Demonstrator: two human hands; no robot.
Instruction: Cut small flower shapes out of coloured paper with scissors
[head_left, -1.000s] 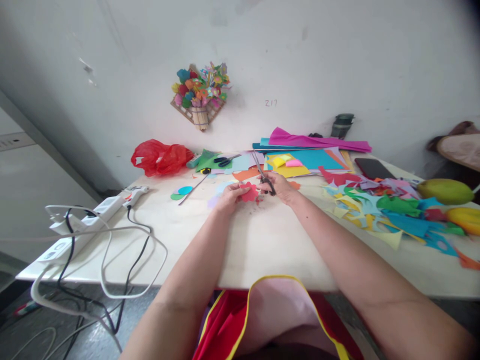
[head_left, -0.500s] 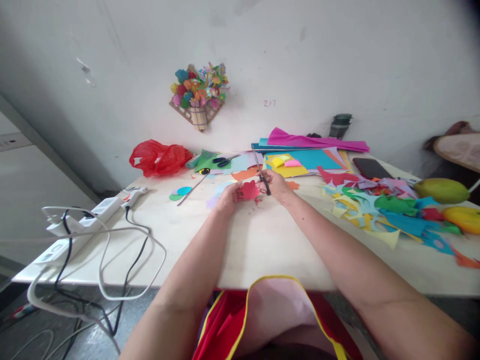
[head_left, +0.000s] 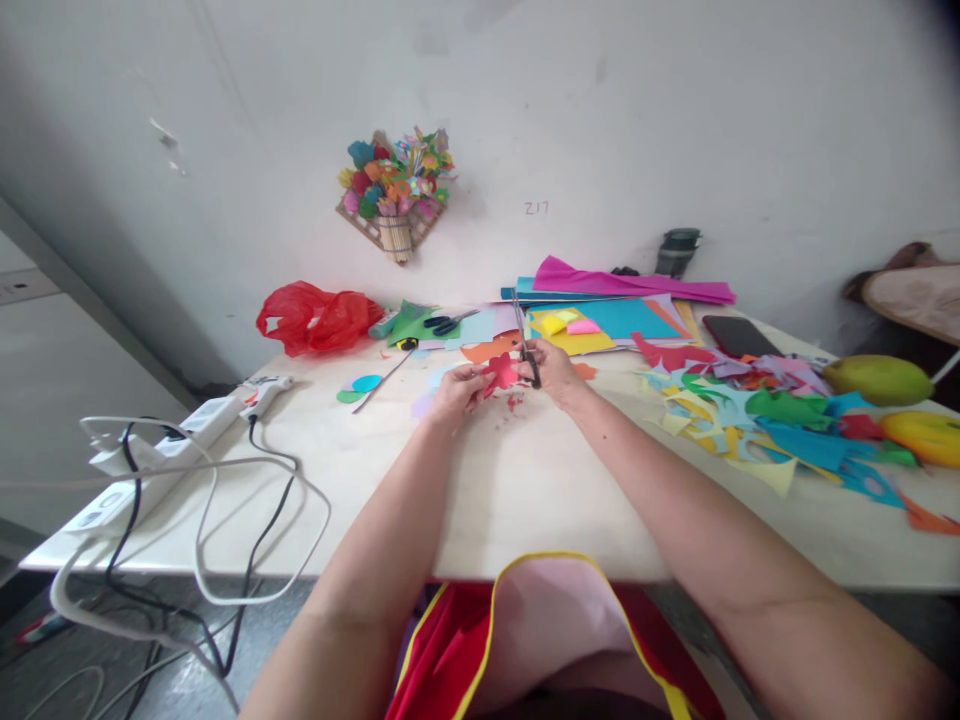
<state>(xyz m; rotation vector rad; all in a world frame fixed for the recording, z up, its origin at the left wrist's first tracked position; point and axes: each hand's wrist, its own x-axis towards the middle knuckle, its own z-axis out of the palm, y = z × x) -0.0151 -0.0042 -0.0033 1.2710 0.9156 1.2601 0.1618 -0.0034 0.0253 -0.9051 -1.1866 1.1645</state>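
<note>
Pinched between the fingers of my left hand [head_left: 462, 390] is a red flower-shaped paper [head_left: 502, 371]. My right hand [head_left: 552, 371] grips dark-handled scissors [head_left: 531, 366], whose blades point up and away, just right of the red paper. Small red scraps [head_left: 514, 402] lie on the table beneath. An orange paper [head_left: 491, 349] lies behind the hands, and an orange cut-out [head_left: 584, 371] is beside my right hand.
A red plastic bag [head_left: 319, 318] and second scissors [head_left: 442, 325] sit at the back. Coloured scraps [head_left: 795, 410], a phone [head_left: 741, 337] and yellow-green fruit [head_left: 879, 380] are right. A power strip [head_left: 150, 470] with cables is left.
The red paper has turned slightly in my left hand, and the left fingers have shifted on it. The scissors are a little more upright in my right hand.
</note>
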